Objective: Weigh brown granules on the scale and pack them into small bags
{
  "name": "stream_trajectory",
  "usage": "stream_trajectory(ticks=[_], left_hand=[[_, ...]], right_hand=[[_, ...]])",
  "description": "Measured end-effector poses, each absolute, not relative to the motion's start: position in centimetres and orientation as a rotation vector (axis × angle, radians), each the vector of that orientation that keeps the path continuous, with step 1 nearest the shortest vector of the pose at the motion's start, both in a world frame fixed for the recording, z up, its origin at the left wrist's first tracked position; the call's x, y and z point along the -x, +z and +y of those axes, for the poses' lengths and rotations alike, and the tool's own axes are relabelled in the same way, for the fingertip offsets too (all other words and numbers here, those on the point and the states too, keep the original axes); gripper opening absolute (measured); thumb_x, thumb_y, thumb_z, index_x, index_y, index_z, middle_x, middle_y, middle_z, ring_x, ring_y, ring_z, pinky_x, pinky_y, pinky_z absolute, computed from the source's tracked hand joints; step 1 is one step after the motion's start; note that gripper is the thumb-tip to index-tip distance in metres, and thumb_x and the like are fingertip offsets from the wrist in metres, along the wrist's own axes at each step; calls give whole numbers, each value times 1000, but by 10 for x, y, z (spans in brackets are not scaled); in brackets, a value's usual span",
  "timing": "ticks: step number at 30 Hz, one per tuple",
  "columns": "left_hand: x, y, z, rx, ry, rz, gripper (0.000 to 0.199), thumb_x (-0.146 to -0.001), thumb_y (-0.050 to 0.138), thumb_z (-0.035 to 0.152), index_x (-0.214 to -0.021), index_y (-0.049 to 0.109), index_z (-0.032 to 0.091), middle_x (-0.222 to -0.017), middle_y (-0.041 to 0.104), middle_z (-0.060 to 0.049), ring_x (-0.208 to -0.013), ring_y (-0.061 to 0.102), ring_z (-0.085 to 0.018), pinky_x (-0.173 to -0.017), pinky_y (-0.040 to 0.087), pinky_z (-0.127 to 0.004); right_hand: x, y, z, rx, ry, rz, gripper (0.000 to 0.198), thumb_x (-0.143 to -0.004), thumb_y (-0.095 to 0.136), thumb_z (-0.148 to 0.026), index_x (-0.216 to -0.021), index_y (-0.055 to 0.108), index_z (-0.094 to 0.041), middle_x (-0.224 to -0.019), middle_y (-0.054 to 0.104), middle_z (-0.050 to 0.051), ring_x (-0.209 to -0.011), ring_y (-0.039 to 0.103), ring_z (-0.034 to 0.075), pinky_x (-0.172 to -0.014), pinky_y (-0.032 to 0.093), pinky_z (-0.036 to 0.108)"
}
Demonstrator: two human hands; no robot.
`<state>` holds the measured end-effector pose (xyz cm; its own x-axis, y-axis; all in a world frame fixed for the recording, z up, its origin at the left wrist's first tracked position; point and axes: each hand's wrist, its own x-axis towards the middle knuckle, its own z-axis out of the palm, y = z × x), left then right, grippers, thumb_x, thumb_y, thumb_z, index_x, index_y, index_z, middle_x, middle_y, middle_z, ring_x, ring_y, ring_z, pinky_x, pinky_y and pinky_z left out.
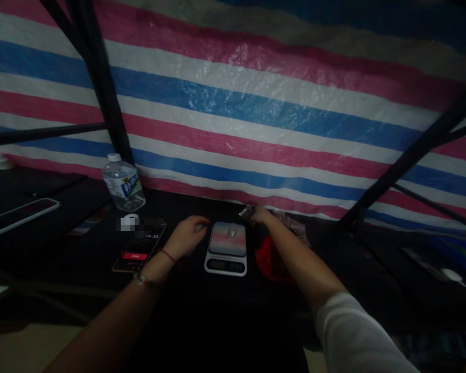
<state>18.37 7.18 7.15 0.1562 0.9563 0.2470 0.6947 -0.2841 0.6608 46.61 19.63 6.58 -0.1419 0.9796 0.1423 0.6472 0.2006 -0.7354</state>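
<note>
At the back of the dark tabletop [225,204], just beyond a small white scale [226,266], the right hand [261,215] has its fingers drawn together on a small silvery packet [246,211], which juts out past the fingertips. The left hand [186,237] is just left of the scale, its fingers curled inward toward the thumb; a pale glint shows there, but I cannot tell whether they grip anything. On the scale's plate lies a small, shiny piece [231,233]; the display is too dim to read.

Beneath the right forearm sits a red container [264,259], partly covered by it, with clear plastic bags [298,228] just behind. A red cord [166,255] and a beaded bracelet [140,280] circle the left wrist. Left of that wrist lies a lit phone [140,248] reading 14:33, and behind it a clear bottle [123,185] stands upright. Farther out, a striped sheet [233,114] hangs behind black bars.
</note>
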Motion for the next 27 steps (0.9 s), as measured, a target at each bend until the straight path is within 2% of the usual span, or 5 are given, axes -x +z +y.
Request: stream_trajectory(ticks=[5, 8, 13, 23, 27], left_hand=[[-209, 75, 51, -1692, 1081, 1320, 37, -77, 59, 39, -104, 64, 14, -96, 70, -9, -87, 65, -22, -80, 51, -34], [-221, 80, 39, -1574, 1114, 1153, 42, -77, 60, 45, -105, 61, 15, -82, 67, -5, -69, 63, -17, -64, 50, -29], [-228, 87, 14, -1616, 878, 976, 30, -76, 61, 46, -81, 60, 16, -61, 55, 2, -53, 51, -11, -49, 40, -21], [-222, 86, -19, -1600, 769, 901, 29, -77, 61, 45, -74, 60, 16, -62, 57, 2, -52, 50, -9, -47, 41, -20], [-216, 85, -22, -1508, 736, 873, 26, -75, 65, 39, -84, 62, 16, -65, 61, 1, -50, 52, -9, -48, 43, -20]], right_hand=[[-473, 100, 146, 1324, 868, -1946, 31, -65, 64, -10, -96, 68, -14, -77, 70, 3, -61, 61, 13, -58, 47, 24], [-461, 109, 88, 1138, 937, -2009, 40, -67, 67, -14, -106, 65, -18, -96, 70, 4, -82, 64, 17, -73, 50, 28], [-446, 101, 12, 1108, 964, -2048, 42, -65, 73, -16, -107, 66, -20, -100, 69, 3, -89, 64, 20, -81, 49, 32], [-441, 92, -34, 985, 1242, -1860, 23, -83, 61, -34, -98, 70, -20, -94, 71, 3, -83, 64, 18, -74, 49, 28], [-444, 89, -33, 1053, 1368, -1771, 20, -77, 66, -35, -85, 71, -17, -77, 70, 2, -68, 62, 15, -63, 46, 24]])
